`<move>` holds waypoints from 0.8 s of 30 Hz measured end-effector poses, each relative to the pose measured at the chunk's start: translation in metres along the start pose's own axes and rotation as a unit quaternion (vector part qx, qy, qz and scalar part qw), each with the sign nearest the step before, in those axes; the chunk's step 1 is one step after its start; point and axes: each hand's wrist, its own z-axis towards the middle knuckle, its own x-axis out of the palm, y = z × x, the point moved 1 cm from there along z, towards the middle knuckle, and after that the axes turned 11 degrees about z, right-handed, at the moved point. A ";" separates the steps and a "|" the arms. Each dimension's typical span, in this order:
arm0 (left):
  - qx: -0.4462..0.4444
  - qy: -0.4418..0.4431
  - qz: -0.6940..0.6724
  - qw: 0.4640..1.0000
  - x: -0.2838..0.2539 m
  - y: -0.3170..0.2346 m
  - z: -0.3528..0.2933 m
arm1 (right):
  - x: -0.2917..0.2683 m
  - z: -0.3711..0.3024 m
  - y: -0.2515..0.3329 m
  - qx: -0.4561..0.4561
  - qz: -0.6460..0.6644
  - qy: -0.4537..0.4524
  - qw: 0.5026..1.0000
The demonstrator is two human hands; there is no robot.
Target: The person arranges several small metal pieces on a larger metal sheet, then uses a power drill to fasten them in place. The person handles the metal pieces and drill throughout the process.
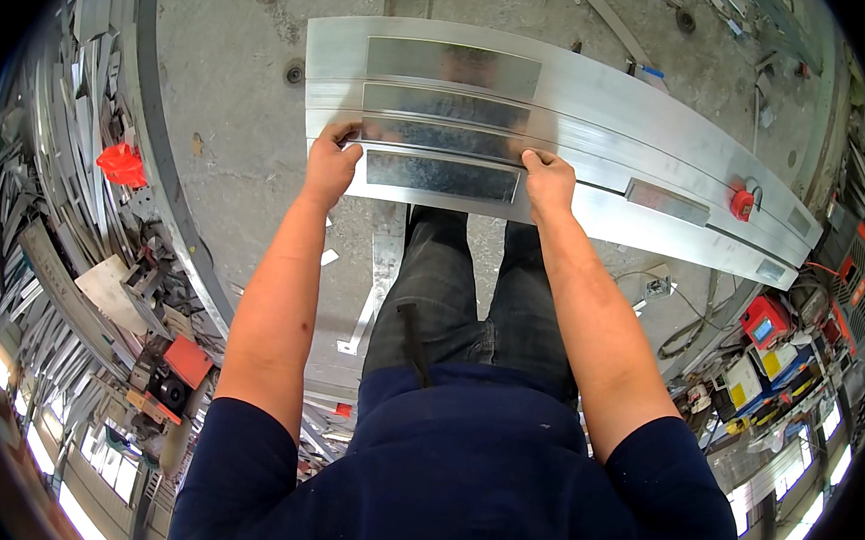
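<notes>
A long silvery metal panel (604, 116) lies crosswise in front of my legs, with parallel seams along it. Several shiny rectangular plates sit on its left part, the topmost plate (454, 66) being the widest. My left hand (332, 168) is closed, thumb and fingers pinching the left end of a dark, mirror-like metal plate (442, 138). At the plate's right end my right hand (551, 185) pinches it too. Just nearer to me is another mottled plate (442, 176). Farther right on the panel lie a narrow plate (668, 201) and a small red rounded object (742, 203).
Piles of metal offcuts (66, 204) line the left side, with a red bag (122, 164) on them. To the right stand a red device (765, 321), cables and boxes. A blue-handled tool (652, 73) rests beyond the panel on the concrete floor (238, 46).
</notes>
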 end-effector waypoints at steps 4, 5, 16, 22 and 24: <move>-0.013 0.015 -0.043 0.999 0.000 0.007 0.001 | 0.000 -0.001 0.002 0.009 -0.007 -0.002 1.000; -0.011 0.016 -0.047 0.999 0.000 0.009 0.001 | 0.000 -0.002 0.003 0.010 -0.009 -0.003 1.000; -0.026 -0.096 0.074 0.992 0.001 0.002 -0.013 | -0.018 -0.008 -0.008 -0.071 -0.045 0.010 0.996; -0.005 -0.059 0.213 0.975 0.013 0.013 -0.036 | -0.026 -0.036 -0.038 -0.067 -0.152 0.023 0.986; 0.030 -0.054 0.205 0.977 0.017 0.014 -0.043 | -0.020 -0.040 -0.042 -0.067 -0.141 0.014 0.988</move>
